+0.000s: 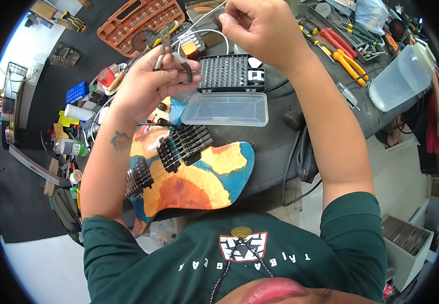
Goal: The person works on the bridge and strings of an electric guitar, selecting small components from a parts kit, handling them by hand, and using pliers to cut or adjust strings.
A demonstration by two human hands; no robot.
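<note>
My left hand (pixel 163 73) is closed around a small pair of pliers (pixel 165 44), its jaws pointing up and away from me and its handles among my fingers. To the right, my right hand (pixel 252 28) is raised with thumb and fingertips pinched together. Whatever is between those fingertips is too small to make out. A thin white cable (pixel 214 31) runs close to that hand. Below my hands an electric guitar (pixel 199 177) lies across the table edge, its body patterned in blue, yellow and reddish brown, with black bridge and pickups.
An open bit set (pixel 223 71) and a clear plastic tray (pixel 224 109) sit beyond the guitar. An orange tool case (pixel 130 25) stands at the back. Right are orange-handled pliers (pixel 348 63) and a water jug (pixel 402 76). Bottles crowd the left; a person (pixel 436 116) is far right.
</note>
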